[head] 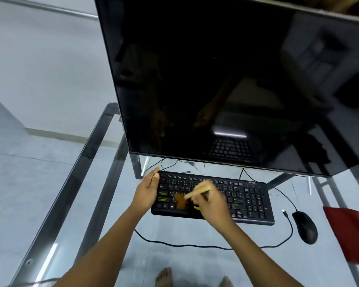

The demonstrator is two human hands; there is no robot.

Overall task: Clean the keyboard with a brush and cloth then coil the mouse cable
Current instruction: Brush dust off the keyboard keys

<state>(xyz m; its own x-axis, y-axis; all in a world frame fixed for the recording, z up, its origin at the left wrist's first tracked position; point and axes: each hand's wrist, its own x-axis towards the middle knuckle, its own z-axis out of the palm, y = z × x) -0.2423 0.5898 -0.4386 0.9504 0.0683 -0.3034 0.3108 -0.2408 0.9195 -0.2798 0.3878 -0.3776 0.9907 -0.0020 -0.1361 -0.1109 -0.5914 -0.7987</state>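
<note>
You have one glass tabletop (170, 228) in front of you, and on it stands one dark monitor (216, 79).

At the left, your left grip (148, 191) holds the left end of the keyboard (247, 199): the thumb lies on the key side and the fingers go around the far corner. There is one keyboard only. It is black and flat, it lies just in front of the monitor foot, and a few of its keys carry yellow-green marks.

Above the left half of the keys is one brush (197, 191), with a pale handle and brown bristles. The bristles are blurred and are down on the keys. Your right grip (212, 204) is closed around the handle.

One black cable (195, 245) runs loose over the glass in front of the keyboard. Its plug lies free, between the keyboard and the mouse (305, 226). The one black mouse is just right of the keyboard.

At the far right edge lies one red cloth (352, 230), apart from the mouse.

Under the glass you can see two bare feet (164, 277).
</note>
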